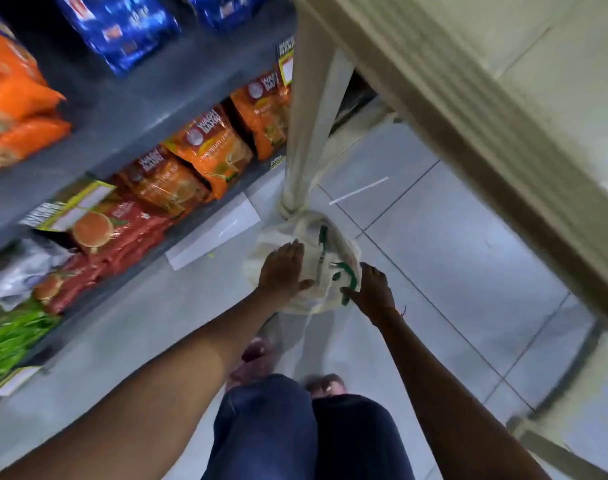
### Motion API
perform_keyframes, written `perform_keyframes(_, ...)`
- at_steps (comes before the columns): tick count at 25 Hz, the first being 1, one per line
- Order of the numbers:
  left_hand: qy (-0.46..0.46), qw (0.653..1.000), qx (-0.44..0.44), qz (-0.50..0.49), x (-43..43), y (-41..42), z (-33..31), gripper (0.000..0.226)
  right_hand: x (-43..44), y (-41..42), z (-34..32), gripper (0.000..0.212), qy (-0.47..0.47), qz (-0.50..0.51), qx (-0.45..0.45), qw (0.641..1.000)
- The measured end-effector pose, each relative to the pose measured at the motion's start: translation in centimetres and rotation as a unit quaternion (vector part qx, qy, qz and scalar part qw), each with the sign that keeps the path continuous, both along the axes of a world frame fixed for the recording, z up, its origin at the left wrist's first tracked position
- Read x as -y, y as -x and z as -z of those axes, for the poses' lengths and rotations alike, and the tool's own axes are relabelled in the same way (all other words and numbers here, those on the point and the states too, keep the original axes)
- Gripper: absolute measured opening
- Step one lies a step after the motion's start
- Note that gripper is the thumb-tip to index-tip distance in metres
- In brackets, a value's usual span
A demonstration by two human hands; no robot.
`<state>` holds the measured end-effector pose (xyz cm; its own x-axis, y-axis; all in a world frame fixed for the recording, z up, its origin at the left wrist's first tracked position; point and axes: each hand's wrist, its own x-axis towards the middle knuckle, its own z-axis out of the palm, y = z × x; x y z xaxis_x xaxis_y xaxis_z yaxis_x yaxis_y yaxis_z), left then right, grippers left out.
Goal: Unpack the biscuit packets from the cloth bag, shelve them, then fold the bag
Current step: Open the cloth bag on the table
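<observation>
Cloth bag [314,242] under left hand [283,271], right hand [373,291] grip unclear, contents hidden

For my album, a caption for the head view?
Left hand and right hand on the cloth bag, beside shelves of orange packets.

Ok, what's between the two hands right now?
Only the cloth bag: its cream fabric with green trim spans the gap, the left hand pressing flat on it, the right hand holding its edge. The head view shows this.
</observation>
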<state>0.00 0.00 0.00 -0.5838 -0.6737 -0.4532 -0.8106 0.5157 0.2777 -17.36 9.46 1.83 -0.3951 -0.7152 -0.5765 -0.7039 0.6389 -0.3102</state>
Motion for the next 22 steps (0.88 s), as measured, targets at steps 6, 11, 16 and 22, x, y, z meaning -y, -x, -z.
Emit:
perform_keyframes(6,-0.013,0.998,0.042,0.039,0.4,4.4,11.3,0.098,3.2,2.2,10.9,0.089,-0.040,-0.078,0.025,0.996)
perform_keyframes(11,0.021,0.999,-0.007,0.024,0.9,3.9,12.9,0.030,3.9,0.2,14.2,0.037,-0.036,0.030,0.089,0.995)
perform_keyframes(16,-0.042,0.987,-0.096,-0.121,0.3,1.1,6.4,0.014,2.8,-1.8,8.3,0.018,0.071,0.070,0.107,0.989)
perform_keyframes(22,-0.016,0.991,-0.115,-0.072,0.7,-0.3,-8.0,0.021,0.4,-5.3,-6.0,0.012,0.162,0.064,0.117,0.978)
